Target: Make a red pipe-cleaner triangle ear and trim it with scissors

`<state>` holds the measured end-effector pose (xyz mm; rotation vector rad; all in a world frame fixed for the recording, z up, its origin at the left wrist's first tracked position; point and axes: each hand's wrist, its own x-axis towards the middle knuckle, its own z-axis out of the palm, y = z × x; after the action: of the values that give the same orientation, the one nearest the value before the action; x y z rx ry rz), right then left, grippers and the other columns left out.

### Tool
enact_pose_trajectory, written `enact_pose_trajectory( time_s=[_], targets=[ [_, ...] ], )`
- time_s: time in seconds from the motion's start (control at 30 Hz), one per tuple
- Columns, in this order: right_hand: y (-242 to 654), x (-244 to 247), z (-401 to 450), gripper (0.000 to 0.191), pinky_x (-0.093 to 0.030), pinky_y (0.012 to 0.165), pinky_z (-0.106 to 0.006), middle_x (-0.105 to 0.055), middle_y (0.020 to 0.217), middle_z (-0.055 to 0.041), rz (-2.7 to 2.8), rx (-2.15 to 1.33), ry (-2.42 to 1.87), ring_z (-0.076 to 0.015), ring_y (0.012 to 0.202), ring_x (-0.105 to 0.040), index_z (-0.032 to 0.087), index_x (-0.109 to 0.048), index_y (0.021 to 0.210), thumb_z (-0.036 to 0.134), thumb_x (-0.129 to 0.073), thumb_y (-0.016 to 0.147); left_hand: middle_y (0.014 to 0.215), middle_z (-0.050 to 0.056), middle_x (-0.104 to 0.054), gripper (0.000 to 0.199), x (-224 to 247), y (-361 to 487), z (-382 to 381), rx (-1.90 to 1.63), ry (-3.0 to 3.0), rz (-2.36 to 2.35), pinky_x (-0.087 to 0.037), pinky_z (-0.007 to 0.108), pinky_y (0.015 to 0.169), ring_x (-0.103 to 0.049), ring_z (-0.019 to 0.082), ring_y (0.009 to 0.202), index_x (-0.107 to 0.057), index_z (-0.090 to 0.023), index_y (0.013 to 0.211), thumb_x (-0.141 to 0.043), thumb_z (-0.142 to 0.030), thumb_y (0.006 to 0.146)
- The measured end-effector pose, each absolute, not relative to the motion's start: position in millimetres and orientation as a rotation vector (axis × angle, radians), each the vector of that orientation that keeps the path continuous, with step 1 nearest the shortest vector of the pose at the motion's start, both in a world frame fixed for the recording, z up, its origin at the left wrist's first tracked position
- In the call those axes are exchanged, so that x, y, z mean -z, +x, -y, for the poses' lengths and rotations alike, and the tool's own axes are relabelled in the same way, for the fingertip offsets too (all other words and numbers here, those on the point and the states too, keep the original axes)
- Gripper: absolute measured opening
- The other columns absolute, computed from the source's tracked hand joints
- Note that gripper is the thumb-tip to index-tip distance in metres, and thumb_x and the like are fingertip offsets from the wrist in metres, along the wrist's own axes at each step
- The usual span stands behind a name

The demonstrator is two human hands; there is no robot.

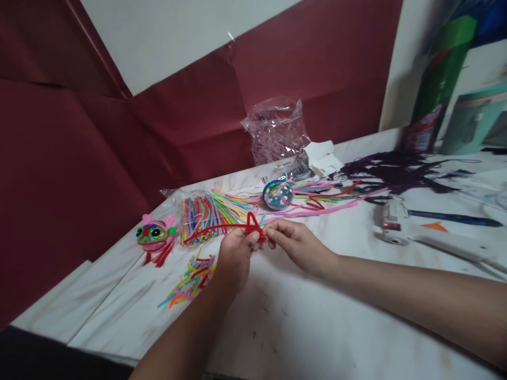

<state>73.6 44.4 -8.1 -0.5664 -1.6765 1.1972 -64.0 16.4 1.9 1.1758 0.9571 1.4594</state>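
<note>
A bent red pipe cleaner piece (252,220) is held between both hands above the table. My left hand (236,250) pinches its bundled lower part between thumb and fingers, and one long red end reaches out to the left. My right hand (288,238) closes its fingertips on the right side of the same piece, close to the left fingertips. Behind the hands sit a bag of colourful pipe cleaners (200,216) and a clear ball with coloured spots (278,195). A pink-eared figure with round eyes (155,237) stands to the left.
Cut pipe cleaner pieces (190,282) lie left of my left forearm. A white glue gun (396,224) rests at the right near a dark blue stick (455,218). Purple strands (384,169), a crumpled clear bag (275,132) and a teal box (471,121) are farther back on the marbled table (317,316).
</note>
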Motion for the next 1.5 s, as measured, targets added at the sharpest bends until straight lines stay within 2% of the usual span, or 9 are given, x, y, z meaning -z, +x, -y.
enact_pose_trajectory(
  time_s=[0.2, 0.43, 0.77, 0.93, 1.17, 1.33, 1.5],
  targets=[
    [74.1, 7.8, -42.9, 0.009, -0.042, 0.061, -0.024, -0.056, 0.066, 0.0002, 1.675, -0.845, -0.613, -0.0114, 0.063, -0.051, 0.016, -0.054, 0.073, 0.021, -0.049, 0.078, 0.058, -0.002, -0.055, 0.012, 3.7, -65.3, -19.7, -1.564, 1.164, -1.021, -0.038, 0.022, 0.057, -0.047, 0.008, 0.054, -0.056, -0.014, 0.068, -0.063, -0.023, 0.066],
    [72.8, 8.4, -35.8, 0.012, -0.042, 0.059, -0.023, -0.06, 0.069, -0.0024, 1.768, -0.599, -0.626, -0.0123, 0.063, -0.053, 0.015, -0.06, 0.074, 0.01, -0.049, 0.076, 0.057, -0.003, -0.053, 0.011, 13.9, -67.9, -23.9, -1.637, 1.256, -1.08, -0.036, 0.022, 0.055, -0.046, 0.008, 0.055, -0.055, -0.014, 0.068, -0.061, -0.023, 0.069],
    [72.6, 6.5, -36.2, 0.013, -0.044, 0.058, -0.024, -0.064, 0.069, -0.0026, 1.743, -0.587, -0.715, -0.0129, 0.062, -0.056, 0.015, -0.063, 0.076, 0.012, -0.051, 0.076, 0.058, -0.002, -0.055, 0.012, 15.1, -63.1, -20.3, -1.655, 1.249, -1.01, -0.039, 0.022, 0.058, -0.049, 0.009, 0.057, -0.057, -0.013, 0.063, -0.063, -0.021, 0.068],
    [73.4, 7.9, -37.3, 0.014, -0.046, 0.062, -0.026, -0.065, 0.073, -0.0039, 1.756, -0.552, -0.68, -0.0148, 0.068, -0.058, 0.017, -0.064, 0.077, 0.012, -0.051, 0.076, 0.059, -0.002, -0.055, 0.008, 17.1, -61.4, -21.1, -1.706, 1.233, -0.987, -0.041, 0.022, 0.059, -0.05, 0.009, 0.059, -0.057, -0.013, 0.064, -0.064, -0.018, 0.066],
    [72.7, 8.2, -35.6, 0.014, -0.045, 0.061, -0.026, -0.063, 0.071, -0.0036, 1.736, -0.526, -0.69, -0.0144, 0.066, -0.056, 0.018, -0.064, 0.079, 0.012, -0.053, 0.075, 0.06, -0.003, -0.056, 0.007, 15.0, -61.4, -20.6, -1.687, 1.264, -0.983, -0.041, 0.022, 0.06, -0.051, 0.01, 0.06, -0.056, -0.014, 0.065, -0.061, -0.018, 0.067],
    [74.0, 7.6, -36.2, 0.01, -0.044, 0.061, -0.026, -0.061, 0.067, -0.0027, 1.746, -0.522, -0.663, -0.0141, 0.065, -0.054, 0.017, -0.063, 0.072, 0.012, -0.054, 0.074, 0.059, -0.003, -0.056, 0.005, 14.0, -59.3, -18.0, -1.648, 1.311, -0.98, -0.039, 0.022, 0.058, -0.05, 0.009, 0.059, -0.055, -0.015, 0.066, -0.06, -0.014, 0.066],
    [74.9, 6.9, -38.8, 0.011, -0.043, 0.061, -0.025, -0.06, 0.065, -0.0013, 1.752, -0.516, -0.611, -0.0135, 0.065, -0.054, 0.018, -0.062, 0.066, 0.012, -0.055, 0.073, 0.055, -0.003, -0.053, 0.008, 14.0, -60.0, -17.8, -1.617, 1.323, -1.022, -0.035, 0.022, 0.053, -0.046, 0.009, 0.053, -0.055, -0.014, 0.06, -0.06, -0.018, 0.065]
  ],
)
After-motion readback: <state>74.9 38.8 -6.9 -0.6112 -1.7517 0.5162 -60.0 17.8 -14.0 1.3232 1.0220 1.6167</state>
